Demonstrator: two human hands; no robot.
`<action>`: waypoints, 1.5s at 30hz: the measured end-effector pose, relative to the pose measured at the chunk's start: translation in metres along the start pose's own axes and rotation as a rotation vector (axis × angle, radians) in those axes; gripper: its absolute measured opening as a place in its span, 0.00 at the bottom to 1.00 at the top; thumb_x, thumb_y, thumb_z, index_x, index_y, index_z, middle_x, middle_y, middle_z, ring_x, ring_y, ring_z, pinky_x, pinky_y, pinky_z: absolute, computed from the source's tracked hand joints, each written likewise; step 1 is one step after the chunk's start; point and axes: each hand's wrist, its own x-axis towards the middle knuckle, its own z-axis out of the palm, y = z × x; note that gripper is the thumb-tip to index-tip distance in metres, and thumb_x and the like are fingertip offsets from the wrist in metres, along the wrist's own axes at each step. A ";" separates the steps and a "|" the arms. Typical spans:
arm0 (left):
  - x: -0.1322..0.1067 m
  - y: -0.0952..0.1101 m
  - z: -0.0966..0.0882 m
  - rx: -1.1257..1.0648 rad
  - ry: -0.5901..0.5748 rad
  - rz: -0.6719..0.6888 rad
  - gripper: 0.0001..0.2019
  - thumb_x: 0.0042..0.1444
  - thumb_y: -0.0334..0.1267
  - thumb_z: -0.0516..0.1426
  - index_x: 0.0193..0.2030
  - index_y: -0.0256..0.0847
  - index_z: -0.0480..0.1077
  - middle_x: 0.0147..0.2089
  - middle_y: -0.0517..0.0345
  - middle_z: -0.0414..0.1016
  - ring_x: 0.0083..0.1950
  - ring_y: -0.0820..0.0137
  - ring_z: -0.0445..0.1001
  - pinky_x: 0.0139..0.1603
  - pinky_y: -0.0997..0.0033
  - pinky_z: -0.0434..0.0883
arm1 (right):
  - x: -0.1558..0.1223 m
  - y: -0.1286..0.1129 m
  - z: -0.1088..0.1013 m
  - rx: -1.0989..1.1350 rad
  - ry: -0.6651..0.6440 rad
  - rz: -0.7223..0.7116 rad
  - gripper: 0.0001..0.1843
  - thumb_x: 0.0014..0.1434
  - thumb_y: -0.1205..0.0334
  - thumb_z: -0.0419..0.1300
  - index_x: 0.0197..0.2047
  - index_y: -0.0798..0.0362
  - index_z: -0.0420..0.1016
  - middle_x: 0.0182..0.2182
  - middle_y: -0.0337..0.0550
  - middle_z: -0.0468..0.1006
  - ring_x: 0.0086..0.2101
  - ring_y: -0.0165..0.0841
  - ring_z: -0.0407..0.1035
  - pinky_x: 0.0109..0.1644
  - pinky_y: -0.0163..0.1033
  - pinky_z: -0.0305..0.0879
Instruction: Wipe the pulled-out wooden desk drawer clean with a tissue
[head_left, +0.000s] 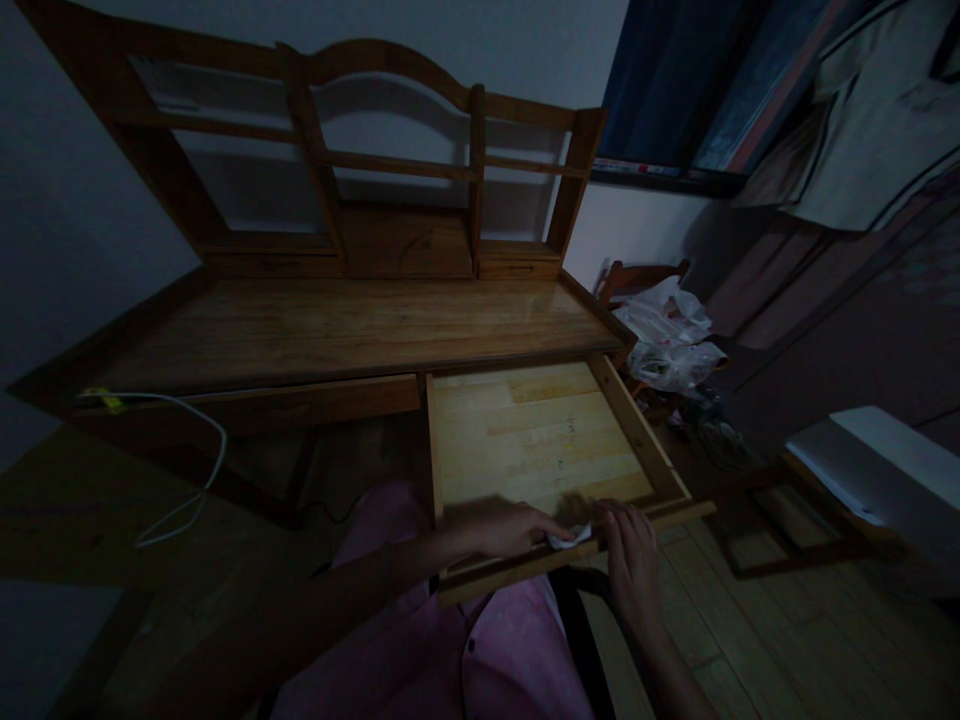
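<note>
A pulled-out wooden drawer (525,440) lies in front of me, its pale bottom bare but for a few small dark marks. My left hand (517,530) reaches in from the left and is closed on a crumpled white tissue (570,537), pressed against the inner side of the drawer front. To its right, my right hand (630,540) grips the top edge of the drawer front (502,578), fingers hooked over to the inside. The fingertips of the right hand are partly in shadow.
The wooden desk (375,320) carries a shelf hutch (405,240) along the wall. A white cable (217,450) hangs off its left front. Plastic bags (667,330) sit on a chair at the right. A white box (877,470) rests on a stool farther right.
</note>
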 end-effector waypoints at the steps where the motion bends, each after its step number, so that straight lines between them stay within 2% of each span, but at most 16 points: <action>1: -0.001 0.003 -0.002 0.030 -0.006 -0.002 0.27 0.60 0.28 0.51 0.64 0.56 0.67 0.63 0.59 0.72 0.50 0.65 0.76 0.47 0.68 0.68 | 0.000 0.000 0.000 -0.005 0.001 -0.012 0.19 0.71 0.57 0.43 0.51 0.50 0.73 0.47 0.50 0.76 0.50 0.42 0.67 0.59 0.56 0.58; 7: -0.004 0.012 -0.006 0.077 -0.018 0.012 0.30 0.58 0.25 0.51 0.64 0.55 0.66 0.64 0.59 0.71 0.52 0.66 0.76 0.48 0.69 0.68 | -0.001 0.002 0.001 0.003 0.011 -0.033 0.19 0.70 0.57 0.43 0.52 0.50 0.73 0.47 0.50 0.76 0.50 0.43 0.67 0.59 0.56 0.58; 13: 0.002 0.004 -0.001 0.045 -0.011 0.019 0.28 0.59 0.24 0.50 0.64 0.53 0.68 0.62 0.56 0.73 0.49 0.69 0.76 0.47 0.72 0.68 | -0.001 0.003 0.002 0.009 -0.008 0.004 0.18 0.71 0.58 0.44 0.51 0.49 0.73 0.48 0.49 0.76 0.51 0.41 0.67 0.60 0.54 0.57; 24: 0.002 -0.001 0.001 0.078 0.013 0.022 0.27 0.58 0.25 0.52 0.62 0.54 0.70 0.55 0.58 0.79 0.42 0.71 0.76 0.42 0.75 0.68 | -0.001 0.002 0.000 0.012 -0.011 -0.005 0.18 0.71 0.58 0.44 0.52 0.49 0.73 0.48 0.49 0.76 0.51 0.41 0.66 0.60 0.55 0.57; 33: 0.002 0.000 0.001 0.058 0.010 0.035 0.24 0.63 0.30 0.51 0.63 0.55 0.68 0.62 0.58 0.73 0.48 0.69 0.77 0.44 0.73 0.68 | 0.000 0.001 0.000 -0.010 0.012 -0.051 0.18 0.71 0.57 0.43 0.51 0.50 0.73 0.47 0.51 0.76 0.51 0.43 0.67 0.59 0.56 0.57; 37: -0.002 0.008 -0.004 0.053 0.005 0.034 0.27 0.61 0.27 0.51 0.63 0.56 0.67 0.62 0.59 0.73 0.50 0.68 0.78 0.46 0.73 0.69 | -0.001 0.002 0.000 -0.003 -0.003 -0.028 0.18 0.71 0.58 0.43 0.51 0.50 0.72 0.47 0.50 0.76 0.52 0.43 0.67 0.60 0.56 0.57; 42: -0.008 0.024 -0.013 0.108 -0.013 -0.018 0.28 0.60 0.25 0.52 0.64 0.55 0.67 0.62 0.56 0.73 0.49 0.67 0.78 0.43 0.72 0.69 | -0.001 0.002 0.001 0.002 -0.019 -0.007 0.18 0.71 0.58 0.43 0.51 0.50 0.72 0.48 0.49 0.76 0.52 0.41 0.66 0.61 0.55 0.56; 45: -0.009 0.026 -0.013 0.117 -0.012 -0.020 0.28 0.60 0.25 0.52 0.63 0.55 0.67 0.61 0.56 0.73 0.48 0.67 0.79 0.43 0.72 0.69 | -0.001 0.002 0.001 0.000 -0.011 0.011 0.19 0.71 0.57 0.43 0.52 0.49 0.72 0.48 0.49 0.76 0.52 0.41 0.66 0.60 0.55 0.57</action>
